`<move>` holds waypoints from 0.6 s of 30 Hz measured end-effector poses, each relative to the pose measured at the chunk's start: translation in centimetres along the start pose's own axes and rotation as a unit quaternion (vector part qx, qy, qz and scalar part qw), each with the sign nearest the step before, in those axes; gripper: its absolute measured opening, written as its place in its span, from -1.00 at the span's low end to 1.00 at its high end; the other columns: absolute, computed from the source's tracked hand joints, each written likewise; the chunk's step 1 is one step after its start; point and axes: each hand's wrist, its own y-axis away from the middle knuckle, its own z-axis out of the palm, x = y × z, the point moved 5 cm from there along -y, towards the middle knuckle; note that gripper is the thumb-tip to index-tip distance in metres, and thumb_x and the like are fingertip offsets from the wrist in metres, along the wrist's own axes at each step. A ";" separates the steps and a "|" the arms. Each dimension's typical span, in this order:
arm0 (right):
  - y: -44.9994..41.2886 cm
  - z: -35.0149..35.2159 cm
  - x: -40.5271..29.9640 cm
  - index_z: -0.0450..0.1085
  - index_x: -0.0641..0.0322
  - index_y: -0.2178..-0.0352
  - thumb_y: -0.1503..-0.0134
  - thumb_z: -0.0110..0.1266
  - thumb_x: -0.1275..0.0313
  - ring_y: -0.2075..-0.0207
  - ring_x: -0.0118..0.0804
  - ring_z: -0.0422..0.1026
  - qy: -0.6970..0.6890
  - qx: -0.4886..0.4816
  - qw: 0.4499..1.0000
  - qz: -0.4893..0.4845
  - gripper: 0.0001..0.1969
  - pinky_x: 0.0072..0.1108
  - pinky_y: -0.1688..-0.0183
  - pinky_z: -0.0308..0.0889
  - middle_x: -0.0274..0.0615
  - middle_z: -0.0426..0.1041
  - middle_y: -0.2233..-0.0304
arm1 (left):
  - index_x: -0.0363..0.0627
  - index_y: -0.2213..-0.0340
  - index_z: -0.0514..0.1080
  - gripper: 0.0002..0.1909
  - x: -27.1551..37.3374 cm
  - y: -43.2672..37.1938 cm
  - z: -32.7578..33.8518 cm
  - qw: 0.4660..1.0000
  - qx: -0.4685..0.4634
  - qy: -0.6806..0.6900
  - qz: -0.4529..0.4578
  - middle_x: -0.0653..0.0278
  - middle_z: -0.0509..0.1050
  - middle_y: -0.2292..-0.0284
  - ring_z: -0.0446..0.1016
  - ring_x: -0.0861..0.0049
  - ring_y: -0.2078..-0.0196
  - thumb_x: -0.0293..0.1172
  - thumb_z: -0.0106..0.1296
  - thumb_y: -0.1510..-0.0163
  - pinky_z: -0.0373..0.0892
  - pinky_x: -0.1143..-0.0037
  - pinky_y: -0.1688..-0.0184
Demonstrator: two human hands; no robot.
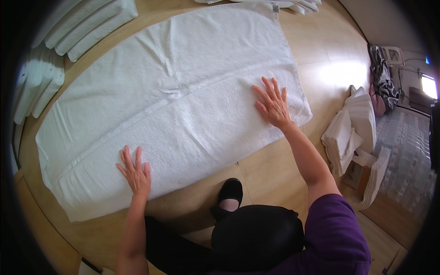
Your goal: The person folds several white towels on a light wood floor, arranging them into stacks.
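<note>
A large white terry towel lies spread over the wooden surface, its near part folded over so that an edge runs lengthwise across the middle. Small wrinkles cross the far layer. My left hand rests flat on the folded part near the towel's left front, fingers apart. Farther right, my right hand presses on the same folded layer close to the towel's right end, its fingers also spread. Neither hand grips anything. A small tag shows at the far right corner.
Folded white towels are stacked at the far left, with another stack below them. More folded towels sit at the right, beside clear plastic packaging. My black shoe is near the towel's front edge.
</note>
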 end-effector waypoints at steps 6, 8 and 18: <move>-4.5 2.6 12.5 -0.13 -0.48 -0.13 -0.14 -0.37 -0.03 -0.24 -0.18 -0.25 -0.047 -0.063 0.971 0.228 -0.50 0.08 -0.11 -0.21 -0.42 -0.23 -0.22 | 0.10 -0.03 0.19 -0.51 -1.9 -0.7 1.4 0.999 -0.008 -0.044 -0.013 0.23 -0.06 -0.16 -0.14 0.18 -0.22 -0.32 -0.20 -0.01 -0.31 0.00 -0.15; -5.9 1.7 12.9 -0.14 -0.49 -0.13 -0.14 -0.37 -0.03 -0.24 -0.18 -0.23 -0.041 -0.085 0.970 0.224 -0.49 0.08 -0.10 -0.19 -0.42 -0.23 -0.22 | 0.09 -0.02 0.20 -0.51 -2.8 -0.8 1.3 0.999 0.003 -0.051 0.018 0.22 -0.06 -0.16 -0.15 0.17 -0.22 -0.36 -0.17 0.01 -0.29 0.02 -0.16; -20.7 -2.0 0.9 0.30 0.06 0.15 -0.01 -0.08 0.40 0.12 -0.09 0.31 -0.123 0.191 0.972 -0.059 -0.69 -0.36 0.13 0.30 -0.25 0.26 0.03 | 0.07 -0.09 0.02 -0.40 -11.7 -20.6 -4.3 0.997 0.065 -0.033 -0.003 0.18 0.07 -0.09 0.05 0.16 -0.13 -0.55 -0.16 0.01 0.11 0.22 -0.06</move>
